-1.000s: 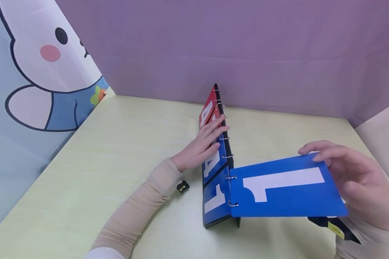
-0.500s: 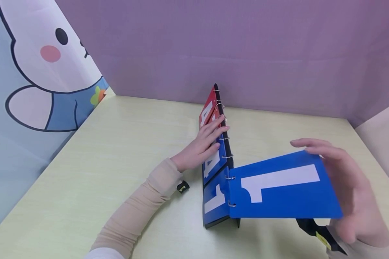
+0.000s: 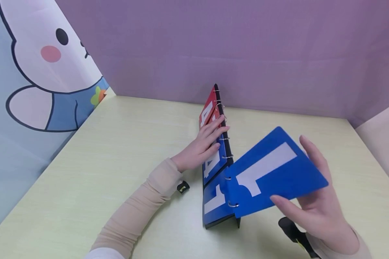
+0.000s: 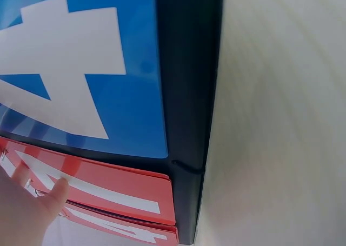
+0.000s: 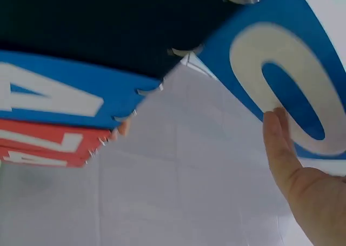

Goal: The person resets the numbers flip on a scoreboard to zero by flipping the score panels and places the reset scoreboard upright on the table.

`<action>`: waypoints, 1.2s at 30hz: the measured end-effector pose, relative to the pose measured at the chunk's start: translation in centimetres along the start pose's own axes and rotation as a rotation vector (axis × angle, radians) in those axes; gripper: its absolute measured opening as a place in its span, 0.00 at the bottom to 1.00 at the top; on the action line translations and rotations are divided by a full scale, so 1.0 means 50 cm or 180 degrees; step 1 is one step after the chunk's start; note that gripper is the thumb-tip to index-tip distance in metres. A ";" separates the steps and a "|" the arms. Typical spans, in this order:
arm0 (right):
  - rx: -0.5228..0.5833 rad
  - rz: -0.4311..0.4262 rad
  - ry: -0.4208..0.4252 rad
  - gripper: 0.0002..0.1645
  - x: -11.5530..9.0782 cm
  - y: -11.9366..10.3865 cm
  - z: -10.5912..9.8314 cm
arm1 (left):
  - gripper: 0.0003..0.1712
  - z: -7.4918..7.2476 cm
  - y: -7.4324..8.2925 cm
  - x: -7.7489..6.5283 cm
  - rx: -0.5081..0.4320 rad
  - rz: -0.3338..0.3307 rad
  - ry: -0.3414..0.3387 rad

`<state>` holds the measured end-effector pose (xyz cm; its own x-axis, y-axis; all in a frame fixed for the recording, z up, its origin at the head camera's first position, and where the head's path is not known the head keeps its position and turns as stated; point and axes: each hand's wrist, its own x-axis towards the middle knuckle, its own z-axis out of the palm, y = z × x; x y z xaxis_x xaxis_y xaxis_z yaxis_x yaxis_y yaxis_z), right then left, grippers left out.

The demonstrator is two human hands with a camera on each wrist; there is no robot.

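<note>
A flip scoreboard (image 3: 228, 149) with blue and red number cards on metal rings stands end-on on the table. My left hand (image 3: 201, 149) rests on its face with fingers spread, the tips reaching the top edge. In the left wrist view that hand (image 4: 27, 216) lies over a red card (image 4: 108, 194). At the near end, a blue card (image 3: 288, 176) showing a white 1 is lifted over to the right. My right hand (image 3: 324, 212) supports it from behind with straight fingers, thumb at the lower edge. In the right wrist view, fingers touch its reverse, marked 0 (image 5: 297, 86).
Beneath lies a pale yellow table (image 3: 133, 133), backed by a purple cloth (image 3: 214, 46). A rabbit-print cloth (image 3: 35, 79) hangs at the left. Small black devices are strapped at the left wrist (image 3: 183, 187) and right wrist (image 3: 291, 230).
My right hand has moved left and turned, its thumb coming round to the card's lower edge. The blue card has swung up and tilted toward the scoreboard. My left hand stays put.
</note>
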<state>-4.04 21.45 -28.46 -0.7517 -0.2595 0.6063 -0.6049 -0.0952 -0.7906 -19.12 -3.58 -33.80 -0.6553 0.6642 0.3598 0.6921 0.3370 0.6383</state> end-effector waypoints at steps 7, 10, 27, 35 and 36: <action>-0.0338 -0.0468 -0.0299 0.53 0.012 0.017 0.037 | 0.30 0.000 0.001 -0.001 0.0016 0.0001 -0.0003; -0.0543 -0.0537 -0.0363 0.50 0.014 0.019 0.050 | 0.31 0.000 0.001 -0.001 0.0027 -0.0001 -0.0006; -0.1961 -0.1424 -0.0662 0.14 0.031 0.009 0.122 | 0.35 0.007 -0.023 0.006 0.0114 0.0377 0.0108; -0.2152 -0.1600 -0.0562 0.16 0.031 0.015 0.129 | 0.40 0.008 -0.029 0.015 0.0178 0.0583 0.0175; -0.2199 -0.1637 -0.0569 0.16 0.031 0.015 0.129 | 0.41 0.007 -0.029 0.016 0.0200 0.0610 0.0170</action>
<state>-3.95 14.77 -28.69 -0.3249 -0.4965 0.8049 -0.9245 0.3462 -0.1596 -20.53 -3.31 -34.68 -0.5237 0.6844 0.5074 0.8221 0.2498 0.5116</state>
